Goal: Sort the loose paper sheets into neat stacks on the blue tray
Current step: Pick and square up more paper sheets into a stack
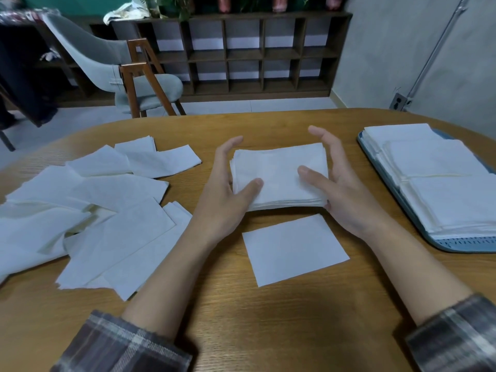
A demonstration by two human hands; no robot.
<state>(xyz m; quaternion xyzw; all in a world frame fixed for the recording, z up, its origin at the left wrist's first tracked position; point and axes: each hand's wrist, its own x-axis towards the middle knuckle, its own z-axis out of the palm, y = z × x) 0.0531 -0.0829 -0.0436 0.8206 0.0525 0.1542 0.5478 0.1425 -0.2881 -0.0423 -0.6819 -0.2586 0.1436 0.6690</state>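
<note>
A squared stack of white paper sheets [279, 175] lies at the middle of the wooden table [268, 318]. My left hand [228, 189] lies against its left side with fingers straight and the thumb resting on top. My right hand [338, 183] mirrors it on the right side, thumb on top, fingertips spread just past the far corner. One single sheet [294, 249] lies flat in front of the stack. Loose sheets [88, 210] lie scattered in an overlapping heap on the left. The blue tray [456, 244] at the right edge carries neat paper stacks [440, 183].
A grey upholstered chair [128, 76] with wooden legs stands beyond the table's far left edge. A dark cubby shelf [255, 55] runs along the back wall. Bare tabletop shows between the stack and the tray.
</note>
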